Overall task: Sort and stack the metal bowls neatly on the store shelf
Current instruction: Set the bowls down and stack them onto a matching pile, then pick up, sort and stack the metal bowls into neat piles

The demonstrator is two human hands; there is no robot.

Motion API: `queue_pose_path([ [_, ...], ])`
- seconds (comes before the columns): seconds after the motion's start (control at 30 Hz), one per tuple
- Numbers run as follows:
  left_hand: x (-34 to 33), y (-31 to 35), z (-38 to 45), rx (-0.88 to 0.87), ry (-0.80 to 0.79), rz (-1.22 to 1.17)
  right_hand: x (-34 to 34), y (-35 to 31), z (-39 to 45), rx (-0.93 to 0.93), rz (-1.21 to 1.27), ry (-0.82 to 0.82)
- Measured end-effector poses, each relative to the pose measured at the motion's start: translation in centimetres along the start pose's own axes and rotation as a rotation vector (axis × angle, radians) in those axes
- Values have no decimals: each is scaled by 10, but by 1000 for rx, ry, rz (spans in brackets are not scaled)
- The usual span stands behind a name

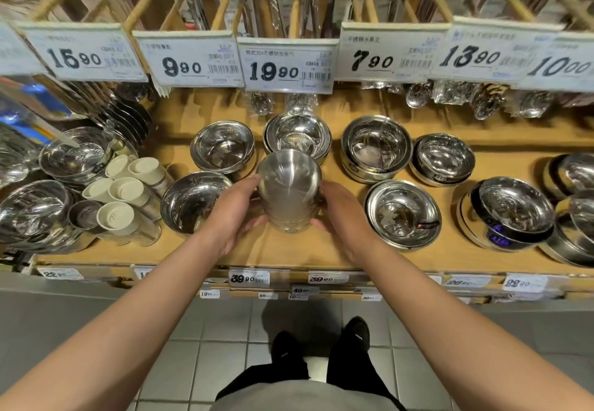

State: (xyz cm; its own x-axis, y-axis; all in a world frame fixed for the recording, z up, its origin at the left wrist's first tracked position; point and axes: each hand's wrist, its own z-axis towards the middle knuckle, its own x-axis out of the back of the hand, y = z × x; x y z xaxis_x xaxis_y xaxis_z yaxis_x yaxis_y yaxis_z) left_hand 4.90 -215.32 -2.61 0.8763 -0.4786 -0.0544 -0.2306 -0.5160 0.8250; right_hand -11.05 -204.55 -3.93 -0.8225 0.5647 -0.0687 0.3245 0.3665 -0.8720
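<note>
A tall stack of upside-down metal bowls (289, 185) stands at the middle of the wooden shelf (321, 250). My left hand (234, 214) grips its left side and my right hand (340, 214) grips its right side, fingers curled round the lower rims. Behind the stack sits an upright stack of bowls (297, 136). More upright bowl stacks flank it: one at the back left (221, 148), one at the front left (193, 205), one at the back right (376, 147) and one at the front right (403, 214).
Cream-lidded cups (125, 192) lie at the left beside larger bowls (75, 155). Dark-banded bowls (511, 214) fill the right end. Price tags (287, 65) and packaged cutlery hang above. The shelf's front edge carries small price labels; tiled floor lies below.
</note>
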Motion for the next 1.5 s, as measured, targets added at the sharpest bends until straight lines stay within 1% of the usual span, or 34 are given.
queue_pose_path([
  [0.1,4,-2,-11,-36,46,-14,9,0,-9,-5,13,23],
  [0.17,5,-6,-23,-53,127,-7,20,1,-20,-34,47,80],
  [0.23,3,-12,-35,-54,162,-18,34,4,-32,-47,67,145],
  [0.37,-16,-26,-54,-68,59,11,62,10,-56,-34,46,228],
  [0.43,-34,-31,-60,-67,41,108,77,12,-70,-8,28,278],
  [0.5,-55,-35,-62,-66,-12,211,93,14,-84,7,15,331],
  [0.57,-76,-36,-61,-48,-84,226,111,18,-96,27,-2,373],
  [0.7,-109,-32,-58,-35,-171,326,148,28,-113,35,-38,456],
  [0.83,-141,-29,-59,-33,-199,398,178,40,-120,23,-45,526],
  [0.9,-157,-28,-59,-50,-190,430,191,42,-119,9,-11,536],
  [1.0,-178,-26,-57,-40,-181,401,208,39,-111,16,-3,484],
  [1.1,-204,-24,-55,22,-126,307,229,34,-103,28,-54,402],
  [1.17,-226,-24,-57,47,-91,244,248,29,-101,35,-68,380],
  [1.23,-249,-26,-57,5,-88,245,272,24,-99,51,-61,380],
  [1.3,-274,-28,-57,-42,-52,299,301,20,-98,60,-66,399],
  [1.5,-340,-37,-52,-32,1,339,386,14,-99,121,-93,472],
])
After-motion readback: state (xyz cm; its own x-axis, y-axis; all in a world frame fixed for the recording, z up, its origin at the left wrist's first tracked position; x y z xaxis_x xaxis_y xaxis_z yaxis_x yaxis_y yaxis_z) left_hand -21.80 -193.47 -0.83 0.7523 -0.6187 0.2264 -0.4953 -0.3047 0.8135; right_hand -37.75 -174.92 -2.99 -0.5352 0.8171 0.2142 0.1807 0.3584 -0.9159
